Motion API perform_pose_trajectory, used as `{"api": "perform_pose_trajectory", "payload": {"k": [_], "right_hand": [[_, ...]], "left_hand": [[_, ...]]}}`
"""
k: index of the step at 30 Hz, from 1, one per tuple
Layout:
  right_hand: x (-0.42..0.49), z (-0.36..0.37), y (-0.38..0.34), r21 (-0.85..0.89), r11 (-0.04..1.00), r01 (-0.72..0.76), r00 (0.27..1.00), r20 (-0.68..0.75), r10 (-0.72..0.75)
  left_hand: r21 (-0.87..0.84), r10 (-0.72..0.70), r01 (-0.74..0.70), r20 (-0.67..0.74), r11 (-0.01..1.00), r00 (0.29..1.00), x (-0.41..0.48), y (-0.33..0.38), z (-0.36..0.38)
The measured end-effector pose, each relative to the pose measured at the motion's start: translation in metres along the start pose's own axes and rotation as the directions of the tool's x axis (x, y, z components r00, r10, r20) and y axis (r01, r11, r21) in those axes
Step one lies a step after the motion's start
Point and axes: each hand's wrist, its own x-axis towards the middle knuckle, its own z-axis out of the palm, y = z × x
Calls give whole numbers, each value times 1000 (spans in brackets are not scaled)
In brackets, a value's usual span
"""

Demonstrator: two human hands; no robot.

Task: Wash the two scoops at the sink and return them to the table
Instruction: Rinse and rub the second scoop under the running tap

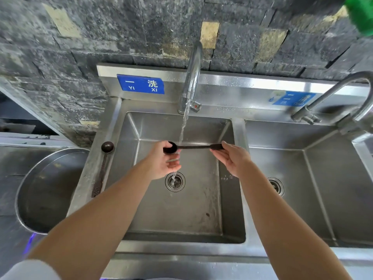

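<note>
A dark long-handled scoop (196, 147) is held level over the left sink basin (228, 209), under the running stream from the tap (192, 77). My left hand (161, 161) cups the scoop's bowl end, with fingers against the bowl. My right hand (232, 158) pinches the end of the handle. The water falls just right of the bowl and runs down to the drain (175, 181). A second dark scoop (103, 168) lies on the sink's left rim, bowl end away from me, untouched.
A large round steel basin (40, 190) sits on the counter left of the sink. A second sink basin (323, 188) with its own curved tap (343, 91) lies to the right. Dark stone tiles form the wall behind; something green (361, 15) shows at top right.
</note>
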Motion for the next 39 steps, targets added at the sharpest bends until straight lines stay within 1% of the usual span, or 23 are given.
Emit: {"api": "perform_pose_trajectory", "payload": {"k": [3,5,7,9,11,13,16,19,21,22,24,26,29,31,33,35,37,39], "right_hand": [[-12,-18,2,-45,999,14,1000,-6,-15],[-21,-32,4,-71,997,3,1000,-3,-4],[-28,-47,8,-122,992,-25,999,18,27],[-33,-60,12,-197,978,-72,996,44,82],[-37,-70,13,-301,945,-127,986,64,153],[-38,-77,11,-402,900,-168,974,73,214],[-33,-80,4,-519,835,-182,970,45,239],[-21,-67,-10,-667,737,-110,987,12,158],[-10,-47,-26,-735,677,-27,997,26,68],[-4,-34,-34,-746,665,17,998,47,28],[9,-3,-46,-727,680,92,995,89,-39],[20,33,-53,-678,719,154,988,122,-97],[34,83,-57,-620,754,217,974,189,-125],[45,105,-58,-614,759,219,973,200,-119],[55,121,-58,-621,761,188,980,172,-101],[64,128,-56,-622,770,142,988,136,-73],[73,133,-56,-630,764,139,989,132,-71],[74,136,-56,-610,782,129,991,115,-74]], "left_hand": [[-316,32,-18,41,949,999,10,-10,16],[-493,62,-47,15,869,998,17,-16,27],[-635,77,-76,-26,769,997,22,-18,35],[-716,65,-87,-58,692,996,26,-16,39],[-744,58,-80,-55,663,997,27,-14,42],[-736,63,-72,-40,673,997,25,-12,44],[-726,38,-63,-51,685,998,24,-11,49],[-710,34,-52,-39,702,999,25,-10,49],[-709,37,-53,-37,703,999,26,-11,49],[-714,31,-53,-43,699,999,28,-11,49],[-730,14,-48,-52,682,999,34,-10,48],[-747,-5,-42,-60,663,998,40,-10,46],[-741,-16,-32,-58,670,998,48,-9,43],[-744,-19,-30,-57,668,998,53,-10,43],[-737,-15,-29,-53,675,998,56,-11,43],[-731,-13,-32,-55,682,998,58,-11,42],[-729,-14,-34,-59,683,998,59,-10,41],[-726,-16,-33,-61,687,998,60,-9,40]]}}
